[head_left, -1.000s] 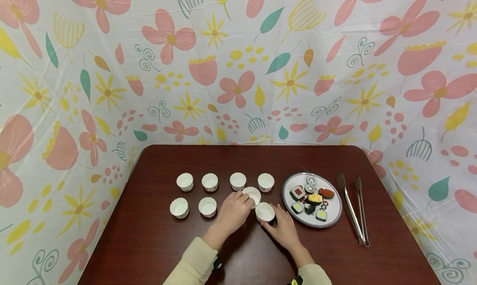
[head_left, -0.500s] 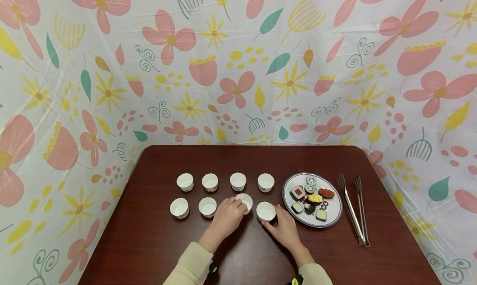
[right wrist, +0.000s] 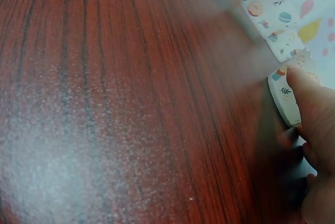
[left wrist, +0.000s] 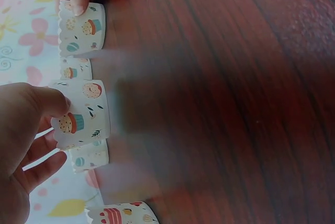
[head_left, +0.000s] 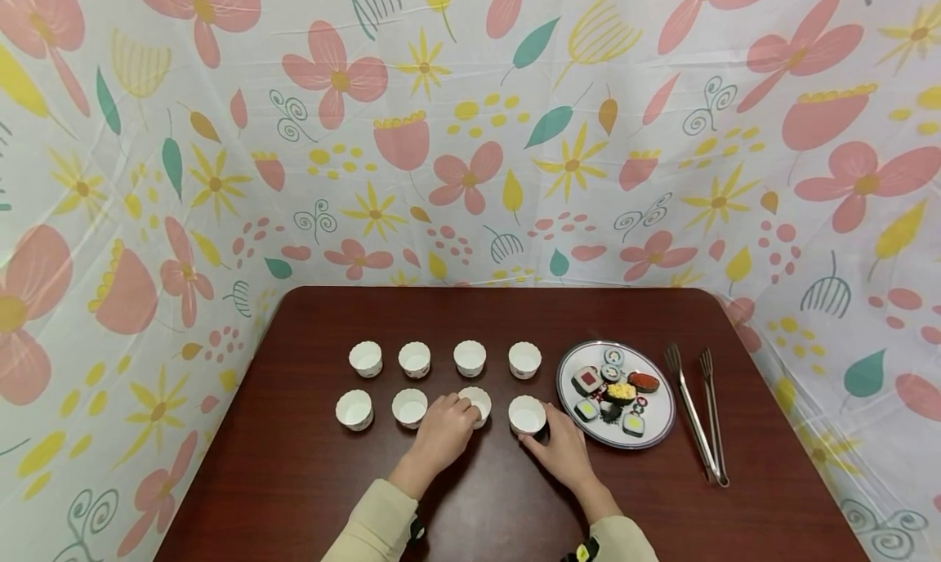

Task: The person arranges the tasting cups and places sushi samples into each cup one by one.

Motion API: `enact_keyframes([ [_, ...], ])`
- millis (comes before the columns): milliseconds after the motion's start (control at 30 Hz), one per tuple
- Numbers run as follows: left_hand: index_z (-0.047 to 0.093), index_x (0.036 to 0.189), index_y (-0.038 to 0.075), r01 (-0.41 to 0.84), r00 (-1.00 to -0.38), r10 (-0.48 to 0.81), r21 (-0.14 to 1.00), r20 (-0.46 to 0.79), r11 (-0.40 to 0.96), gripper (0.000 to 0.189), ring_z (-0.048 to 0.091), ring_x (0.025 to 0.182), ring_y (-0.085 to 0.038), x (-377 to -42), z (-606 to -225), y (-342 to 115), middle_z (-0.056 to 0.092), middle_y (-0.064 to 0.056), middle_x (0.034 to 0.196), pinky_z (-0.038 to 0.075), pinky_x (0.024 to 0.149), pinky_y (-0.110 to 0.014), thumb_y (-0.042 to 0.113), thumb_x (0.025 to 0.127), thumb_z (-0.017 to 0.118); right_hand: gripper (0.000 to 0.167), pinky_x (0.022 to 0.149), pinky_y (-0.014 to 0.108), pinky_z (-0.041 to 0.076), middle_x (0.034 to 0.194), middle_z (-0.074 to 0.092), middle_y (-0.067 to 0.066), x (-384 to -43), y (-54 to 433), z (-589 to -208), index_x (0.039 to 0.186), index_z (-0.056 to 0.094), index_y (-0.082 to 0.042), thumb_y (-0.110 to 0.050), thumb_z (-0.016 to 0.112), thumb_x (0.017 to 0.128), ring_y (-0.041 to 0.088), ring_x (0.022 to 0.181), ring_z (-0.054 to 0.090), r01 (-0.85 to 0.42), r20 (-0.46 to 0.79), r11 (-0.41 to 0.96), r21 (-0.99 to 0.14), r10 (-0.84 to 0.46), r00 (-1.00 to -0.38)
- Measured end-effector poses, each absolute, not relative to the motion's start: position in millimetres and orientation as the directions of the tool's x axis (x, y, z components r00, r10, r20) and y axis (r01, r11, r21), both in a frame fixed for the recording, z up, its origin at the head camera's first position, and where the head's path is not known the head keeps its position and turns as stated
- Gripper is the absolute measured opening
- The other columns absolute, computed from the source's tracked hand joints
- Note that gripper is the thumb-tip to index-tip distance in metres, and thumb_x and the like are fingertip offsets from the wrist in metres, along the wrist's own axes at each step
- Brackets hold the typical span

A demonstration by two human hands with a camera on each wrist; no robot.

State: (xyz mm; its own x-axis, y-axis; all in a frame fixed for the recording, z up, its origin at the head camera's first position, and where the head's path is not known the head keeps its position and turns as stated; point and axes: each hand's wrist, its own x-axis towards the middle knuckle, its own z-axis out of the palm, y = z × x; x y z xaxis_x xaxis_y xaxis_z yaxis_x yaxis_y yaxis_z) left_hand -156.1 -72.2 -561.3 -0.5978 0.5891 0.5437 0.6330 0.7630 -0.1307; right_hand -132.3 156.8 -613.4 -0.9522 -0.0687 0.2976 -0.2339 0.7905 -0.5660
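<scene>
Left grip [head_left: 444,431] pinches one cup [head_left: 478,403], right grip [head_left: 562,450] another cup [head_left: 527,416] (mouths up, axes upright).

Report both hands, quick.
Left hand: closed, pinching a cup.
Right hand: closed, gripping a second cup.

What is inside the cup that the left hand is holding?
Only plain white lining shows inside this cup in the head view, with no food visible. The left hand covers part of the cup's left side, so that area cannot be seen.
</scene>
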Motion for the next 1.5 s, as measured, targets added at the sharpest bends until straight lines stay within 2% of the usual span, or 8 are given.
enact_keyframes([
  [300, 0.064, 0.073, 0.019, 0.627, -0.626, 0.589, -0.12, 0.51, 0.77, 0.01, 0.054, 0.067, -0.013, -155, -563, -74, 0.061, 0.007, 0.07, 0.041, 0.06, -0.025, 0.015, 0.07, 0.073, 0.065, 0.083, 0.058, 0.039, 0.119, 0.059, 0.014, -134, 156, -614, 0.125, 0.054, -0.005, -0.03, 0.078, 0.07, 0.035, 0.109, 0.053, -0.233, 0.305, 0.791, -0.565, -0.062, -0.95],
  [533, 0.062, 0.073, 0.02, 0.62, -0.638, 0.582, -0.112, 0.503, 0.776, 0.016, 0.053, 0.067, -0.013, -155, -563, -75, 0.057, 0.007, 0.071, 0.041, 0.06, -0.025, 0.015, 0.065, 0.075, 0.065, 0.081, 0.057, 0.04, 0.119, 0.06, 0.013, -135, 156, -614, 0.125, 0.053, -0.006, -0.028, 0.079, 0.07, 0.035, 0.107, 0.054, -0.238, 0.318, 0.795, -0.558, -0.061, -0.946],
  [767, 0.062, 0.075, 0.018, 0.617, -0.653, 0.585, -0.11, 0.481, 0.779, 0.016, 0.054, 0.068, -0.014, -155, -562, -77, 0.057, 0.006, 0.073, 0.041, 0.06, -0.026, 0.017, 0.066, 0.075, 0.066, 0.08, 0.056, 0.042, 0.12, 0.06, 0.01, -136, 157, -612, 0.127, 0.053, -0.008, -0.029, 0.079, 0.07, 0.033, 0.108, 0.055, -0.235, 0.308, 0.786, -0.572, -0.06, -0.949],
  [1067, 0.064, 0.081, 0.018, 0.628, -0.654, 0.589, -0.093, 0.475, 0.772, 0.02, 0.055, 0.073, -0.014, -154, -556, -80, 0.059, 0.005, 0.08, 0.044, 0.064, -0.026, 0.019, 0.065, 0.077, 0.079, 0.075, 0.056, 0.044, 0.12, 0.059, 0.016, -136, 159, -614, 0.134, 0.046, -0.006, -0.022, 0.082, 0.065, 0.035, 0.104, 0.057, -0.271, 0.333, 0.778, -0.567, -0.086, -0.939],
  [1300, 0.064, 0.085, 0.016, 0.655, -0.645, 0.593, -0.052, 0.482, 0.754, 0.026, 0.058, 0.081, -0.016, -151, -551, -86, 0.061, 0.003, 0.088, 0.047, 0.072, -0.029, 0.023, 0.065, 0.079, 0.082, 0.085, 0.051, 0.044, 0.125, 0.054, 0.021, -132, 163, -611, 0.137, 0.039, 0.001, -0.016, 0.081, 0.068, 0.036, 0.109, 0.055, -0.339, 0.345, 0.749, -0.569, -0.157, -0.925],
  [1500, 0.065, 0.091, 0.015, 0.675, -0.639, 0.596, -0.019, 0.486, 0.738, 0.032, 0.058, 0.089, -0.018, -152, -544, -93, 0.062, 0.001, 0.097, 0.048, 0.078, -0.032, 0.027, 0.065, 0.08, 0.082, 0.095, 0.048, 0.039, 0.135, 0.046, 0.02, -127, 169, -599, 0.14, 0.033, 0.0, -0.018, 0.077, 0.073, 0.034, 0.121, 0.047, -0.311, 0.266, 0.736, -0.601, -0.183, -0.946],
])
